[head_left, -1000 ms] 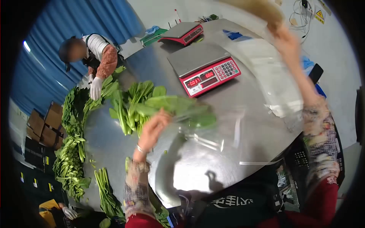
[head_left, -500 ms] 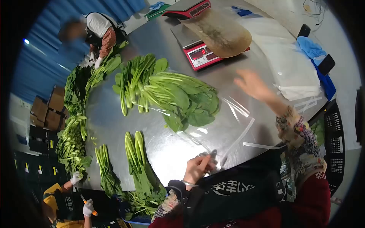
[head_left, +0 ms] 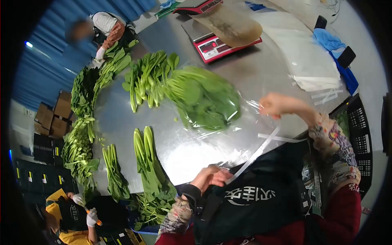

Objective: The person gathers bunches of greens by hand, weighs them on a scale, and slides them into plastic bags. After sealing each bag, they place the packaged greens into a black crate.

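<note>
Head view: right of centre, the right hand (head_left: 277,105), empty before, now grips the clear bag (head_left: 232,116); the left hand (head_left: 210,177) pinches it at lower centre, so both hold it.

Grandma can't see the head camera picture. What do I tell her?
A person's left hand and right hand grip a clear plastic bag holding leafy greens on a metal table. A brown sheet partly covers a red digital scale, and more greens lie nearby.
</note>
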`<action>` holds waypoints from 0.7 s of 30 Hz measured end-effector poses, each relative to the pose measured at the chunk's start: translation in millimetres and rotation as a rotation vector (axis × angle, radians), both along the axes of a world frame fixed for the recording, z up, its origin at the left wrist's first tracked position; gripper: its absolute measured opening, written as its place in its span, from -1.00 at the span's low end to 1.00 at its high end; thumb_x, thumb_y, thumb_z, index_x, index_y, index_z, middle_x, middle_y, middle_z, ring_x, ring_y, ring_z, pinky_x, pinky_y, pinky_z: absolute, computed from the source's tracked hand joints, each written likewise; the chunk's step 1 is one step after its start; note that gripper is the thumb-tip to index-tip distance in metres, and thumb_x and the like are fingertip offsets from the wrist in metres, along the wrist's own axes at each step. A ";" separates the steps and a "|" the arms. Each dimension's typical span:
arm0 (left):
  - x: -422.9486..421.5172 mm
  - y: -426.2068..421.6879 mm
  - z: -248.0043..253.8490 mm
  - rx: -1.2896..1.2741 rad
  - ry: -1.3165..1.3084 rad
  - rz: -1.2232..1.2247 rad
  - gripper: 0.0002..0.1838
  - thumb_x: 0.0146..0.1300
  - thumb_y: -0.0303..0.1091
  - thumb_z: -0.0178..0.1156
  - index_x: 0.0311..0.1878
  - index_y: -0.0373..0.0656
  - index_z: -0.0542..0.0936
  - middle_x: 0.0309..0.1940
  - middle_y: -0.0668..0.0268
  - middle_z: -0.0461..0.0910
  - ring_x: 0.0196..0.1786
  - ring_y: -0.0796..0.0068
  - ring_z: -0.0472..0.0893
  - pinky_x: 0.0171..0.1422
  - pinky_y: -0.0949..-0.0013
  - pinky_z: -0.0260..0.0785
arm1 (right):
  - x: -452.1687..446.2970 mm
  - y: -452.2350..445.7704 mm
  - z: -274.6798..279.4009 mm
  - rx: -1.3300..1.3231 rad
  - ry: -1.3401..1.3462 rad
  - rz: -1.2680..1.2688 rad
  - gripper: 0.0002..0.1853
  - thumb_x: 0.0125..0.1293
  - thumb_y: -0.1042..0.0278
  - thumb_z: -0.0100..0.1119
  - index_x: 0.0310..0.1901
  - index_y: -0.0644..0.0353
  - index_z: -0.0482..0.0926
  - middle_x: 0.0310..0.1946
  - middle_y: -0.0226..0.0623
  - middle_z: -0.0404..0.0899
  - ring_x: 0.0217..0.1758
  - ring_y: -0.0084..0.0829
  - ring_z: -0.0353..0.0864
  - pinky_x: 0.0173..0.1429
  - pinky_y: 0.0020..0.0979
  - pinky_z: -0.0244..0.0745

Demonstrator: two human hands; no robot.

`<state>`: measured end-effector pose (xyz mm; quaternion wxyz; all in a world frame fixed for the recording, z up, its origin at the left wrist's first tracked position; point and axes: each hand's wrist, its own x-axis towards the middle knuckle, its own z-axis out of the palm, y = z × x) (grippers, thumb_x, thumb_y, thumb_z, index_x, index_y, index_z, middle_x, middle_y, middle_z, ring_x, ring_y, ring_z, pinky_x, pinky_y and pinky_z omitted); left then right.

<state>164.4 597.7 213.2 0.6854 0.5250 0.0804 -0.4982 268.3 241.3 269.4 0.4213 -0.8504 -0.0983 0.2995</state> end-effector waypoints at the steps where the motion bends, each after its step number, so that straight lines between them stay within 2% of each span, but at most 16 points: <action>1: -5.9 -0.3 1.8 0.058 0.038 -0.039 -0.50 0.35 -0.06 -0.11 -0.17 -0.39 0.58 -0.18 0.00 0.63 -0.23 0.33 0.65 -0.17 0.46 0.47 | -18.2 -1.2 2.9 -0.022 0.052 -0.052 -0.73 0.29 0.21 0.08 -0.42 0.26 0.51 -0.75 -0.38 0.42 -0.73 -0.61 0.36 -0.63 -0.54 0.23; 2: -12.1 -0.5 3.6 0.115 0.082 -0.078 -0.43 0.39 0.00 -0.16 -0.16 -0.41 0.58 -0.18 -0.01 0.63 -0.20 0.34 0.66 -0.17 0.47 0.46 | -33.7 -3.3 9.1 -0.047 0.110 -0.102 -0.69 0.30 0.18 0.08 -0.42 0.29 0.50 -0.75 -0.36 0.43 -0.75 -0.60 0.35 -0.64 -0.53 0.23; 4: -14.7 2.9 9.5 0.278 -0.125 -0.079 -0.33 0.33 0.20 -0.11 -0.07 -0.36 0.53 -0.19 0.08 0.64 -0.25 0.43 0.65 -0.18 0.52 0.44 | -47.7 -11.3 9.5 -0.092 0.146 -0.077 -0.66 0.30 0.15 0.10 -0.46 0.30 0.53 -0.74 -0.35 0.45 -0.74 -0.58 0.39 -0.62 -0.52 0.26; 5: -14.8 -1.9 11.0 0.350 -0.199 -0.025 -0.37 0.32 0.18 -0.04 -0.23 -0.35 0.58 -0.38 0.13 0.67 -0.38 0.48 0.66 -0.30 0.54 0.44 | -51.2 -12.3 11.1 -0.112 0.154 -0.064 -0.64 0.30 0.14 0.10 -0.48 0.31 0.54 -0.73 -0.35 0.47 -0.73 -0.57 0.41 -0.62 -0.52 0.28; 8: -14.7 -30.1 20.7 0.627 -0.400 -0.224 -0.40 0.35 0.10 -0.03 -0.41 -0.35 0.60 -0.55 0.18 0.65 -0.52 0.52 0.64 -0.45 0.56 0.40 | -65.7 -2.0 16.7 -0.224 0.155 -0.037 -0.53 0.30 0.07 0.10 -0.59 0.32 0.54 -0.72 -0.33 0.49 -0.71 -0.55 0.47 -0.60 -0.50 0.33; 9: -18.8 -35.6 9.8 0.662 -0.461 -0.208 -0.50 0.34 -0.06 0.04 -0.50 -0.35 0.59 -0.62 0.20 0.63 -0.60 0.55 0.60 -0.55 0.59 0.34 | -71.4 1.9 18.1 -0.259 0.163 -0.055 -0.52 0.30 0.05 0.09 -0.60 0.33 0.54 -0.72 -0.32 0.50 -0.71 -0.54 0.48 -0.60 -0.50 0.35; 12: -28.7 -33.6 1.3 0.574 -0.476 -0.132 -0.59 0.31 -0.21 0.04 -0.50 -0.38 0.60 -0.62 0.20 0.63 -0.60 0.53 0.61 -0.49 0.52 0.42 | -84.7 11.5 30.2 -0.353 0.094 -0.082 -0.47 0.29 0.00 0.08 -0.62 0.34 0.55 -0.72 -0.30 0.51 -0.70 -0.52 0.51 -0.58 -0.48 0.38; 13: -28.1 -28.5 3.2 0.480 -0.324 -0.100 -0.62 0.30 -0.28 -0.04 -0.42 -0.41 0.60 -0.56 0.16 0.65 -0.60 0.48 0.61 -0.49 0.54 0.43 | -93.9 16.0 36.0 -0.372 0.020 -0.065 -0.47 0.29 -0.02 0.07 -0.61 0.33 0.55 -0.72 -0.30 0.51 -0.71 -0.51 0.50 -0.58 -0.47 0.39; 14: -24.9 -19.2 -1.2 0.347 -0.222 -0.111 -0.60 0.31 -0.26 -0.09 -0.30 -0.44 0.59 -0.47 0.10 0.66 -0.55 0.41 0.63 -0.47 0.53 0.46 | -101.7 21.1 38.7 -0.391 -0.055 -0.046 -0.47 0.29 -0.03 0.06 -0.61 0.33 0.55 -0.72 -0.30 0.51 -0.71 -0.50 0.50 -0.57 -0.46 0.39; 15: -24.4 -13.6 2.1 0.249 -0.182 -0.073 -0.59 0.31 -0.26 -0.12 -0.25 -0.45 0.59 -0.42 0.06 0.66 -0.51 0.37 0.65 -0.43 0.52 0.48 | -107.0 26.7 36.4 -0.350 -0.089 -0.002 -0.57 0.28 0.09 0.11 -0.55 0.32 0.56 -0.73 -0.29 0.50 -0.72 -0.47 0.50 -0.56 -0.44 0.39; 16: -25.2 -9.7 7.3 0.153 -0.143 -0.033 -0.58 0.31 -0.25 -0.15 -0.20 -0.46 0.58 -0.37 0.02 0.66 -0.46 0.33 0.66 -0.39 0.50 0.51 | -113.1 33.3 29.2 -0.211 -0.190 0.018 -0.63 0.26 0.13 0.13 -0.52 0.30 0.57 -0.70 -0.27 0.51 -0.68 -0.40 0.51 -0.51 -0.41 0.41; 18: -24.1 -8.9 19.1 0.041 0.032 0.006 -0.55 0.27 -0.26 -0.14 -0.02 -0.49 0.50 -0.22 -0.07 0.63 -0.25 0.19 0.67 -0.13 0.43 0.54 | -125.1 50.1 8.2 0.071 -0.388 0.058 -0.74 0.24 0.23 0.16 -0.44 0.28 0.60 -0.66 -0.21 0.53 -0.60 -0.28 0.54 -0.41 -0.35 0.44; 21: -28.7 -5.7 19.6 -0.004 0.095 0.047 -0.52 0.26 -0.29 -0.16 0.08 -0.51 0.41 -0.14 -0.08 0.61 -0.20 0.14 0.66 -0.02 0.36 0.52 | -137.8 89.0 -6.2 0.345 -0.419 0.132 -0.83 0.22 0.31 0.18 -0.28 0.24 0.58 -0.44 -0.22 0.57 -0.38 -0.24 0.57 -0.25 -0.32 0.45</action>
